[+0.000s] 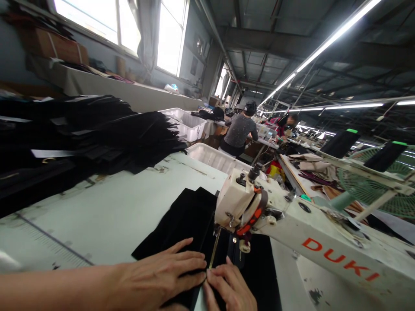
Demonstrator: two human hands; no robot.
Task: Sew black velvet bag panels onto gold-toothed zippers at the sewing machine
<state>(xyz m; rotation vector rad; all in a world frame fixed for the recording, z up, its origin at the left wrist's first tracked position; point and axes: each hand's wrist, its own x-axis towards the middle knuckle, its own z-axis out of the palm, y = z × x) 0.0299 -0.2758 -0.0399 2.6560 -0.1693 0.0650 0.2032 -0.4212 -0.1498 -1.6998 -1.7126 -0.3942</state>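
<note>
Black fabric lies on the pale sewing table beneath the head of a white sewing machine marked DUKI. A thin gold-coloured strip, perhaps a zipper, runs along the fabric from the needle area toward me. My left hand rests flat on the black fabric left of the strip, fingers stretched out and apart. Just right of it, my right hand has its fingers bent and pressed together at the strip's near end. The fingertips of both hands almost meet there.
A large pile of black fabric pieces covers the table's far left. White plastic bins stand behind the table. Thread cones and a green fan are at the right. A person sits farther back.
</note>
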